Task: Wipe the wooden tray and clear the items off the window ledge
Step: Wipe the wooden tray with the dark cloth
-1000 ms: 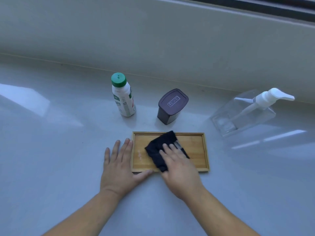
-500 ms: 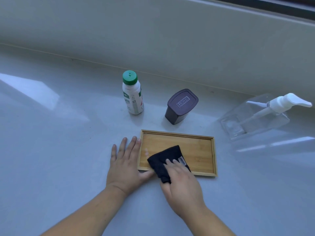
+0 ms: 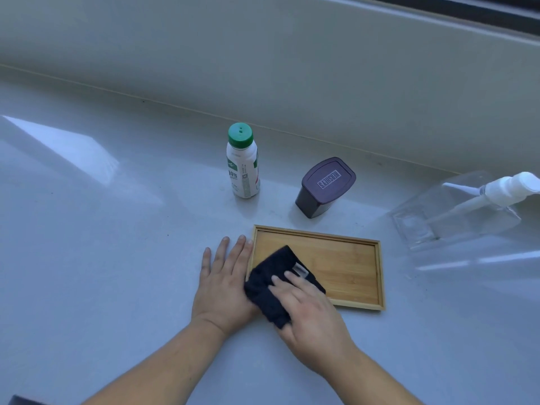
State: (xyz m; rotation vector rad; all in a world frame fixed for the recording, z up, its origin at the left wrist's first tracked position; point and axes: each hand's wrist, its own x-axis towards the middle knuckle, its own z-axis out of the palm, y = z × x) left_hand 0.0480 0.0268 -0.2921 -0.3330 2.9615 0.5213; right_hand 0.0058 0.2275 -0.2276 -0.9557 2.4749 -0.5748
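A shallow wooden tray [image 3: 344, 264] lies flat on the pale window ledge [image 3: 117, 258]. My right hand [image 3: 309, 320] presses a black cloth [image 3: 271, 282] onto the tray's near left corner, and the cloth hangs over the tray's edge. My left hand [image 3: 225, 285] lies flat on the ledge, fingers spread, against the tray's left side. Behind the tray stand a white bottle with a green cap [image 3: 242, 165] and a dark brown lidded container [image 3: 324, 187]. A clear pump dispenser [image 3: 467, 209] lies on its side at the right.
A light wall [image 3: 263, 54] rises behind the ledge, with a dark window frame [image 3: 467, 10] at the top right. A dark object's corner [image 3: 23, 400] shows at the bottom left edge.
My right hand has dragged the black cloth from the tray's middle toward its near left corner, partly off the edge. My left hand stays beside the tray. The camera view has shifted.
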